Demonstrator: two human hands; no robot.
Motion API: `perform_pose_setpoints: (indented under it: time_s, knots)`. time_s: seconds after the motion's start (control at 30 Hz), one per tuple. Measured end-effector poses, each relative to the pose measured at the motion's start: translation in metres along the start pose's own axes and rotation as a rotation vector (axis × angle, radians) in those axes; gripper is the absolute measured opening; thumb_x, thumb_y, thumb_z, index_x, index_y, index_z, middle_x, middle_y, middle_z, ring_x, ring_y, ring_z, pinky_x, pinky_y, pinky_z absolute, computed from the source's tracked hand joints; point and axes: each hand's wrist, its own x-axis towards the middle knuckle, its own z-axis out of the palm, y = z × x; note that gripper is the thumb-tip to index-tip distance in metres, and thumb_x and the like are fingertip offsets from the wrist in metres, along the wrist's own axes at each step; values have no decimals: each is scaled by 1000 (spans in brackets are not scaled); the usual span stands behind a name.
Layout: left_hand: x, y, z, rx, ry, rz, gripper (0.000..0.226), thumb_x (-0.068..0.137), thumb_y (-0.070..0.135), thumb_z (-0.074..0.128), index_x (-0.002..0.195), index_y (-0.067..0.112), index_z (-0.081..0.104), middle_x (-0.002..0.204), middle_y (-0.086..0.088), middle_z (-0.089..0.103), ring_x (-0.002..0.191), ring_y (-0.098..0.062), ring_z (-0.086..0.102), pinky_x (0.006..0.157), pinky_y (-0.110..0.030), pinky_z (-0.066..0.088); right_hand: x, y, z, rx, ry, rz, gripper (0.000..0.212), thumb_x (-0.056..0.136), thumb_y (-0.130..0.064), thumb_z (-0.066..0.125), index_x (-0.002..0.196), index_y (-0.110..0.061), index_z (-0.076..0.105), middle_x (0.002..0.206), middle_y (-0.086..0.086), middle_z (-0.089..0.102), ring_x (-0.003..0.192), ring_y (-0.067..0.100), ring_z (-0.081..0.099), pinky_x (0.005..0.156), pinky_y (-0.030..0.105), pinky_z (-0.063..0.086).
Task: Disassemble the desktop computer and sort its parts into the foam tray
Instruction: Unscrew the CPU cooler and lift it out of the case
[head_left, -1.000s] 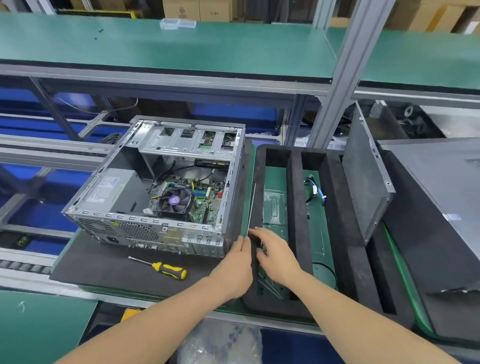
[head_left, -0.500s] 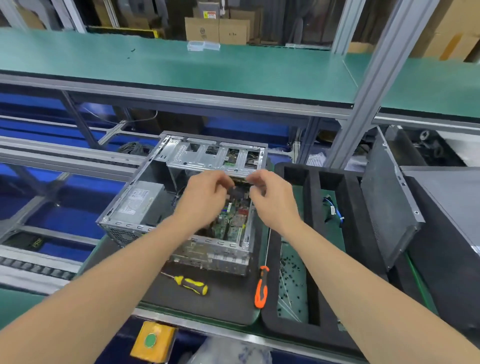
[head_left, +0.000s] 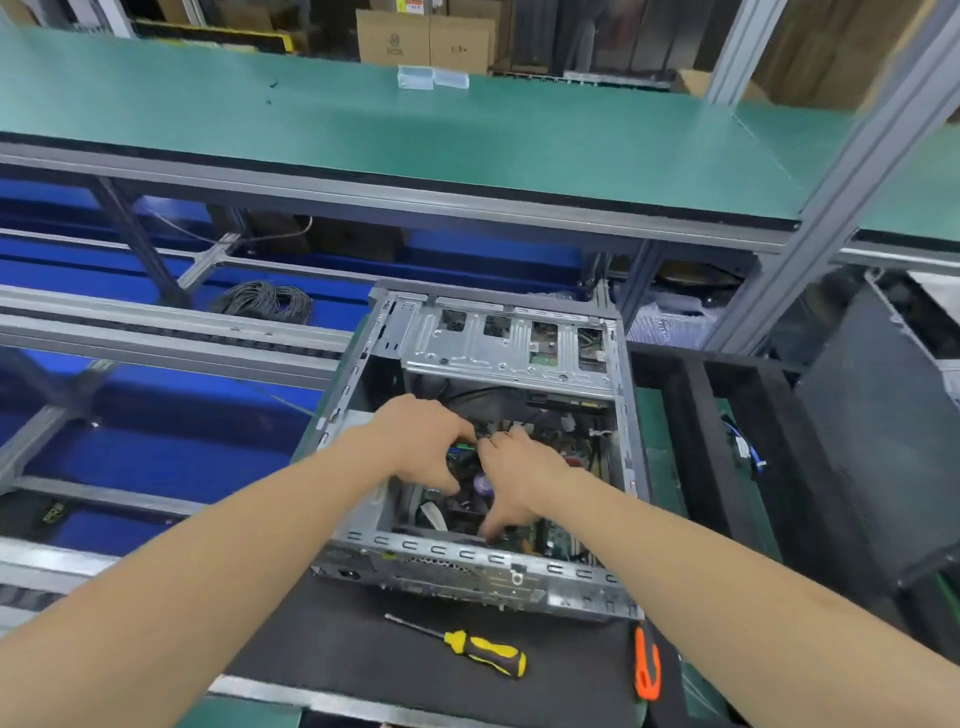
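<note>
Looking down into the case (head_left: 501, 353), centre frame, open side up on a black mat (head_left: 332, 644). Its long axis runs from lower centre to upper centre, with the drive cage (head_left: 467, 340) at the upper end and the rear grille at the lower.

The tray (head_left: 693, 431) touches or sits just beside the case's right wall. Its slots run parallel to the case axis. One slot holds a blue cable (head_left: 745, 447); the rest is partly cut off by the frame edge.

Both forearms enter from the bottom corners and meet over the middle of the case.
- The left hand (head_left: 421, 441) is palm down, fingers curled downward into the case.
- The right hand (head_left: 519, 467) is just beside it. Its fingertips meet the left's and its thumb points toward the lower wall.
- The fan (head_left: 484, 484) shows in the gap between them, directly under both.
- Grip: the fingers of both hands are bent around something hidden beneath them, so I cannot tell whether either actually holds a part or which one.

Judgement: the step is freeing a board-level part near the fan.
- The part lies straight below the grip, so the exit is up and out.
- It then goes toward frame right into the tray.
- The right hand is nearer the tray.

Yellow screwdriver (head_left: 483, 652) and orange screwdriver (head_left: 647, 670) lie on the mat below the case, untouched.
</note>
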Motion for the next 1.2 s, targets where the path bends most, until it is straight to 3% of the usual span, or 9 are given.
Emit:
perform_pose_setpoints:
  time_s: [0.13, 0.3, 0.5, 0.6, 0.73, 0.83, 0.97, 1.13, 1.2]
  knots:
    - [2, -2, 9, 46, 47, 40, 71, 57, 81, 53, 112, 38, 65, 79, 11, 67, 75, -19, 66, 65, -32, 53, 1, -4, 10, 68, 94, 42, 99, 61, -62, 87, 135, -11, 45, 128, 7, 57, 117, 28, 50, 91, 46, 56]
    - [1, -4, 10, 93, 59, 80, 91, 39, 100, 53, 102, 34, 59, 82, 15, 65, 76, -17, 65, 66, -35, 56, 1, -6, 5, 105, 103, 82, 91, 59, -58, 90, 126, -13, 49, 121, 6, 60, 105, 27, 58, 79, 41, 58]
    - [-1, -4, 14, 51, 129, 72, 81, 39, 89, 60, 94, 30, 50, 75, 13, 60, 66, -16, 61, 52, -31, 45, -1, -7, 11, 45, 208, 59, 98, 57, -62, 87, 131, -11, 46, 121, 8, 59, 117, 29, 54, 83, 44, 56]
    - [-1, -5, 13, 18, 172, 51, 70, 43, 80, 59, 91, 30, 46, 71, 13, 56, 62, -14, 58, 50, -30, 43, 4, 1, 5, 59, 224, 53, 94, 55, -61, 86, 127, -14, 47, 111, 3, 57, 105, 26, 54, 74, 40, 51]
    - [4, -3, 15, 19, 140, 0, 60, 55, 72, 61, 97, 30, 56, 75, 13, 57, 65, -13, 60, 53, -30, 43, 14, 8, 0, 127, 171, 63, 97, 55, -58, 89, 130, -15, 45, 110, 1, 56, 96, 24, 53, 67, 35, 44]
    - [9, -3, 18, 22, 144, -43, 63, 69, 67, 64, 118, 28, 58, 92, 10, 62, 77, -18, 65, 57, -32, 40, 23, 13, -3, 236, 183, 74, 108, 55, -49, 95, 138, -16, 35, 114, 1, 53, 92, 22, 50, 67, 35, 47]
    - [21, -8, 12, 6, 110, -60, 71, 74, 69, 70, 126, 24, 55, 107, 4, 66, 89, -23, 69, 66, -35, 50, 30, 19, -7, 249, 198, 76, 113, 56, -48, 95, 146, -15, 34, 127, 2, 50, 106, 28, 60, 76, 40, 57]
    - [25, -10, 11, -42, 98, -68, 79, 69, 69, 79, 126, 23, 51, 110, 2, 66, 94, -25, 69, 64, -35, 43, 23, 22, -2, 152, 245, 49, 110, 64, -61, 88, 150, -16, 36, 138, 2, 46, 126, 25, 51, 90, 43, 56]
    - [26, -10, 11, -71, 90, -74, 79, 67, 68, 81, 125, 23, 51, 110, 1, 66, 95, -26, 69, 65, -35, 44, 14, 17, -2, 113, 279, 59, 99, 72, -60, 84, 146, -15, 37, 136, 3, 45, 127, 25, 48, 88, 42, 55]
